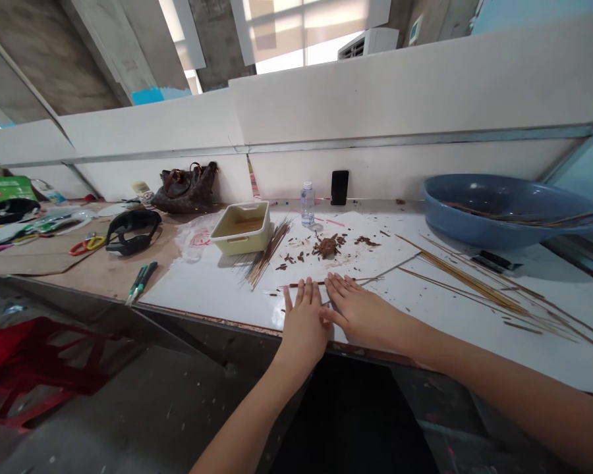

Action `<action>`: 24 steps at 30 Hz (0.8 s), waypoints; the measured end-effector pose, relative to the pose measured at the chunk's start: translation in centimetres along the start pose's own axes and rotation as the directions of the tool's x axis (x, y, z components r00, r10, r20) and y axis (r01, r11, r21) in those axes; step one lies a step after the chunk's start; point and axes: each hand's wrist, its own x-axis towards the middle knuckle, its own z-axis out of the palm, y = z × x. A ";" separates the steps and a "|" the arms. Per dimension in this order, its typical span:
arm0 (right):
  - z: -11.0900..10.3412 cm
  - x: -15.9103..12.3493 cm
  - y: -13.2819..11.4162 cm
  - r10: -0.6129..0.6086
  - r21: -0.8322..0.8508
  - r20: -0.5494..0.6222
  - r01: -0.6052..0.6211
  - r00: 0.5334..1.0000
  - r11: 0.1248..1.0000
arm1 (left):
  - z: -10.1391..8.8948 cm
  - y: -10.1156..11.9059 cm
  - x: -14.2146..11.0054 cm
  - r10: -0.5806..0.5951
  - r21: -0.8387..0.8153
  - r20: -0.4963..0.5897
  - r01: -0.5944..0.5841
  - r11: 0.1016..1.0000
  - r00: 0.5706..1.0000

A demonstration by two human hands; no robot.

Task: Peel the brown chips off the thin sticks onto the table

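Side by side at the table's front edge, my left hand (pixel 304 322) and my right hand (pixel 353 306) lie palm down with fingers stretched forward. Under the fingertips runs a thin stick (pixel 292 285), dark brown along its left part and bare toward its right end. My right thumb touches or overlaps my left hand. Just beyond them sits a crumbly lump of brown paste (pixel 327 247), ringed by small brown bits. A bundle of thin sticks (pixel 271 255) lies left of it, and longer yellowish sticks (pixel 469 280) spread out to the right.
A pale yellow tub (pixel 242 245) holds brownish liquid. Behind stand a water bottle (pixel 307 207) and a phone (pixel 339 188). At right is a large blue basin (pixel 474 220) with sticks. Leftward lie green-handled pliers (pixel 142 280), scissors (pixel 87 245), and a brown handbag (pixel 185 192).
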 end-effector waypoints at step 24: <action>0.6 1.5 1.0 0.056 0.012 0.056 -0.056 0.997 0.998 | 0.4 0.1 1.6 -0.029 -0.056 0.005 0.030 0.998 1.000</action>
